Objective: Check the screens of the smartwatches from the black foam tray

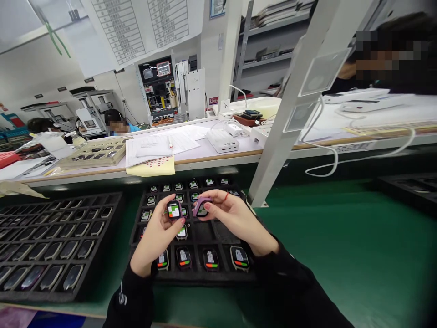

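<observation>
Over the middle black tray (221,234), the left hand (155,239) pinches a lit watch body (174,210); the right hand (235,216) grips a purple-cased watch (201,207) just right of it. Open green desk (341,255) lies to the right. A second tray (51,246) sits left, a white post (290,105) behind to the right.

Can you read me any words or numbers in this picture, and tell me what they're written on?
Nothing can be read for sure.
Hanging paper charts: rows of print, too small.
Papers on the shelf: too blurred.
Watch in the left hand: coloured blocks, no clear words.
Watches in the black tray: tiny text, unreadable.
Red sign: blurred.
</observation>
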`<state>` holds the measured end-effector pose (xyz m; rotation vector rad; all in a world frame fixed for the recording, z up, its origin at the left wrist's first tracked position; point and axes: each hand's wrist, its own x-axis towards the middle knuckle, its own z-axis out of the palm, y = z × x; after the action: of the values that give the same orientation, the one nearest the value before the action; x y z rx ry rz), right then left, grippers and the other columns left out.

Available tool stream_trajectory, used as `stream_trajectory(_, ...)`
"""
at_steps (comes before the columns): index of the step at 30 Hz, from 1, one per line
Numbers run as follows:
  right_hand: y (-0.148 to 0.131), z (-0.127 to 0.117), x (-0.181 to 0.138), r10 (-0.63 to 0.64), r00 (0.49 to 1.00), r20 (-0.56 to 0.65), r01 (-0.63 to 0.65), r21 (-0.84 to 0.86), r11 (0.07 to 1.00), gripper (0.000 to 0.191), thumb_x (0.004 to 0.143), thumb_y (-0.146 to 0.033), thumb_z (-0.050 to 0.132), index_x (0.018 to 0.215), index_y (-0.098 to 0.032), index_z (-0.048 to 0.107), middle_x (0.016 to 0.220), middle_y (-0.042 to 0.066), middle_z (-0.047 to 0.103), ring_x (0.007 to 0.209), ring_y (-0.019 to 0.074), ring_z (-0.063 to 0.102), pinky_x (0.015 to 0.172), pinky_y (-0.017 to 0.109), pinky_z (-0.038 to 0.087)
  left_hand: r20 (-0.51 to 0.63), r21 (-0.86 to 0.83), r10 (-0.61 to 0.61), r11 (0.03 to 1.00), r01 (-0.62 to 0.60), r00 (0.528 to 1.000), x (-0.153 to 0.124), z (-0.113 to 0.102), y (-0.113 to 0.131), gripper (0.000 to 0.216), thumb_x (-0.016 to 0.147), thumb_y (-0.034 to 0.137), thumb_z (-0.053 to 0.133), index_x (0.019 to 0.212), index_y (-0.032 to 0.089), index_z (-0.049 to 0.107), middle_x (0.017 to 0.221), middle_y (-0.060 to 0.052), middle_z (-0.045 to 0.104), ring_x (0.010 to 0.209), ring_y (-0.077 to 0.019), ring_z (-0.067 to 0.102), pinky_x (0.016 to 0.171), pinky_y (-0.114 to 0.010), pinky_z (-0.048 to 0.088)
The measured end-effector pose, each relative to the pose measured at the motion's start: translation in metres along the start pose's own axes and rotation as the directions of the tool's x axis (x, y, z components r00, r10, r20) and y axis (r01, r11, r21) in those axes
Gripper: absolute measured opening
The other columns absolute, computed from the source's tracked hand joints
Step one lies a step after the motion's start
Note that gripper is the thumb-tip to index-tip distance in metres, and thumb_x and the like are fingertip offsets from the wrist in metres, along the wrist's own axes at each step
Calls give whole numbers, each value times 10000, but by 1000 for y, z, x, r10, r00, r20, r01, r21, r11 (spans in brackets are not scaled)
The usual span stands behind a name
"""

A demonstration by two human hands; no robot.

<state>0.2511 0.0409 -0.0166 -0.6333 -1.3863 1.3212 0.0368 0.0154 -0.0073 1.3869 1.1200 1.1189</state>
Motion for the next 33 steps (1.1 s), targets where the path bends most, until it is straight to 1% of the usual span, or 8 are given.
stream_trajectory(2,-8,1,3,-33,999,4,32,38,999,352,901,-493,833,1079,-204,737,1050,69,744,953,215,723,753,311,686,11,-39,68,997,-68,998,5,7,12,625,846,290,766,1408,242,498,1435,-98,588,1211,-225,642,965,-308,561)
stream_trajectory(6,-21,-5,4,-104,991,89,84,203,976,225,952,-378,828,1121,-239,775,1006,60,777,871,167,746,714,228,668,-17,-66,192,979,-192,981,13,21,32,571,863,260,757,1391,247,539,1268,-76,675,1095,-198,685,901,-282,584)
stream_trajectory(9,-27,-12,2,-150,973,173,84,340,937,181,978,-327,810,1143,-258,784,998,59,789,857,164,765,736,227,664,-59,-71,257,963,-261,965,16,31,38,542,881,267,752,1387,280,558,1218,-51,694,1025,-167,688,840,-241,578)
stream_trajectory(16,-26,-20,6,-257,938,233,107,510,853,45,946,-226,839,962,-234,798,933,53,756,932,199,743,776,308,665,-56,-21,218,975,-220,974,9,40,33,544,891,296,760,1403,303,576,1078,-34,712,914,-148,660,742,-216,545)
stream_trajectory(20,-21,-20,3,-222,928,299,33,528,848,42,992,-185,771,960,-211,767,893,63,718,882,221,747,676,306,670,-59,-2,204,979,-204,977,9,36,32,548,892,304,765,1405,320,572,1115,-30,710,887,-134,659,721,-207,542)
stream_trajectory(24,-21,-18,-1,-200,935,294,-11,586,810,28,1010,-211,746,994,-227,730,893,36,683,792,202,753,614,288,664,-60,-15,202,979,-203,978,11,36,31,536,893,292,762,1396,310,578,1155,-44,711,898,-144,675,727,-217,553)
stream_trajectory(29,-28,-17,0,-127,948,292,-67,573,817,121,1009,-345,752,1003,-230,716,884,11,641,635,149,728,519,219,626,-55,-13,159,987,-160,986,9,39,34,546,883,263,760,1401,308,593,1093,-45,719,866,-150,666,700,-221,546)
stream_trajectory(33,-26,-15,5,-16,988,155,-52,422,905,197,1004,-389,758,984,-198,711,858,27,654,550,106,674,392,90,460,-69,-22,129,991,-130,989,11,40,36,552,879,228,750,1402,312,595,1053,-32,724,882,-154,667,737,-231,550)
